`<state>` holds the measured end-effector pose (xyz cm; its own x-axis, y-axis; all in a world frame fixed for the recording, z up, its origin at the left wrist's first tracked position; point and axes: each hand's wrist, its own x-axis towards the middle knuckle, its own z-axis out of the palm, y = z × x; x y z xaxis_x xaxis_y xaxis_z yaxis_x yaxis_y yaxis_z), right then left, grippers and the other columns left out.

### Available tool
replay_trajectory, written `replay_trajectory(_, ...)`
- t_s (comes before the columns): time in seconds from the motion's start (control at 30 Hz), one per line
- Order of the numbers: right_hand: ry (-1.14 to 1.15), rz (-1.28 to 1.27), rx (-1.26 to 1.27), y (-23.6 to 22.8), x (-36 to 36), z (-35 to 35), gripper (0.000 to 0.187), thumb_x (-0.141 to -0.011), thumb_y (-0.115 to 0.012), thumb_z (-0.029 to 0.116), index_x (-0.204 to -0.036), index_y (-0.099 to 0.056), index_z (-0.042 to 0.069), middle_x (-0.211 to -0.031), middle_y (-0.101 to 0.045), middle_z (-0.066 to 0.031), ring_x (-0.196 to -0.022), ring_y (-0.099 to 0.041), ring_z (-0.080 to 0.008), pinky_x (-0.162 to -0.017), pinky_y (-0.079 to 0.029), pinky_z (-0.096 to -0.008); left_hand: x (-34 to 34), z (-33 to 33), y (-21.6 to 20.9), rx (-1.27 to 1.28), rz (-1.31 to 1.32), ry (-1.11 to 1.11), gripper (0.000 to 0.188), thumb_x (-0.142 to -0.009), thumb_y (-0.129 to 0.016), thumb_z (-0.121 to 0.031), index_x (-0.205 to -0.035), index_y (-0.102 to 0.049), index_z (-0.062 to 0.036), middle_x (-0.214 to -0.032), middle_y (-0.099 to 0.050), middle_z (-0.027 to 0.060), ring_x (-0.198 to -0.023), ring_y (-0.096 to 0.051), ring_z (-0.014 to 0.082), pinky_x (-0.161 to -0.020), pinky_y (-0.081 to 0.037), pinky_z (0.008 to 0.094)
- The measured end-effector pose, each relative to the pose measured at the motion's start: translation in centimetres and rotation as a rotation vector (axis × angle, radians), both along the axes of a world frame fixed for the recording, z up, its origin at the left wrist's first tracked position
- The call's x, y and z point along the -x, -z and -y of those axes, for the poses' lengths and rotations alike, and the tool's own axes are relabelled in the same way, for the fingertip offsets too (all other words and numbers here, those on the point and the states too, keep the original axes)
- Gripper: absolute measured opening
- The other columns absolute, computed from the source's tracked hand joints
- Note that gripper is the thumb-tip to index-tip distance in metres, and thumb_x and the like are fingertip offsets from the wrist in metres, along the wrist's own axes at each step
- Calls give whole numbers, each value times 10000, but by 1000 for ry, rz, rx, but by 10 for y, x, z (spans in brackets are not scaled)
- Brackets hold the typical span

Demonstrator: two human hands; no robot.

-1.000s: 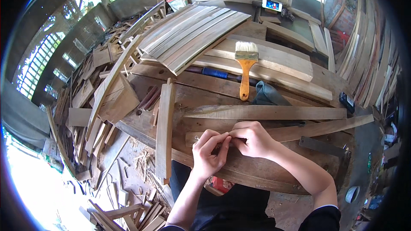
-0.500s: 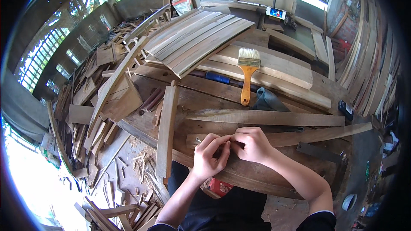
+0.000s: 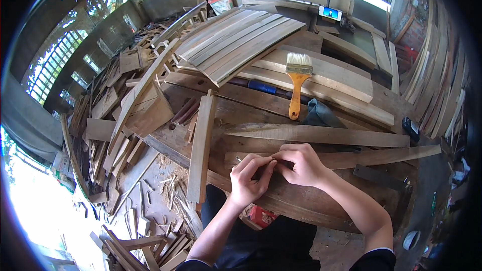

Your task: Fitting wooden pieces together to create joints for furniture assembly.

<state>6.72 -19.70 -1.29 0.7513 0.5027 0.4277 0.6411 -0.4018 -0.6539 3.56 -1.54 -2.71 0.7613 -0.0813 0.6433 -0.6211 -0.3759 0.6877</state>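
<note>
Both hands meet over the near edge of the wooden workbench [image 3: 296, 203]. My left hand [image 3: 249, 176] is closed in a pinch. A small, thin, pale stick [image 3: 238, 159] pokes out past its index finger; most of it is covered by the fingers. Close against it, my right hand [image 3: 300, 164] pinches at the same spot, and what lies between its fingertips is hidden. Just beyond the hands lie a tapered wooden strip [image 3: 371, 157] and a longer wooden piece [image 3: 321, 134]. A paintbrush [image 3: 296, 88] with pale bristles and an orange handle rests farther back on boards.
A slatted wooden panel [image 3: 241, 40] leans at the back of the bench. A squared wooden post [image 3: 202, 148] overhangs the left edge. Dark cloth [image 3: 321, 114] and a try square [image 3: 379, 176] lie to the right. Scrap wood [image 3: 143, 110] is heaped on the left; a phone [image 3: 330, 13] stands behind.
The whole view has shifted slightly, so the bench and boards appear a little farther right and lower. My hands stay pinched together, with the fingertips drawn slightly closer.
</note>
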Motion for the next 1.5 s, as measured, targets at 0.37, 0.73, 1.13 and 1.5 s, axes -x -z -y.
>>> replay_trajectory(0.37,66,81,8,3,-5,-5,53,-709,-704,27,-761,-702,34,-738,-674,-105,-642,-666,-307,-565,-532,-376,-5,1,-3,6,-30,8,123,-795,-764,34,-907,-712,26,-805,-690,110,-646,-659,149,-561,-497,244)
replay_trajectory(0.73,104,36,53,6,4,-5,73,-730,-719,77,-797,-699,58,-762,-689,-117,-681,-684,-310,-603,-550,-387,2,1,6,-1,-22,17,208,-782,-756,33,-984,-706,25,-819,-696,116,-688,-670,171,-611,-522,270)
replay_trajectory(1.13,-25,-11,68,-4,-13,3,172,-809,-795,133,-942,-755,31,-724,-688,-58,-581,-631,-136,-562,-520,-274,33,-84,-46,-510,-394,-778,565,-826,-741,-295,-1289,-570,-21,-1055,-642,190,-977,-619,404,-857,-503,471)
replay_trajectory(1.5,276,152,1,3,-32,37,72,-842,-684,94,-805,-709,37,-706,-699,-82,-586,-667,-191,-551,-512,-302,54,-126,-37,-171,-569,-472,750,-832,-748,-240,-1442,-433,63,-880,-695,189,-710,-674,208,-628,-546,329)
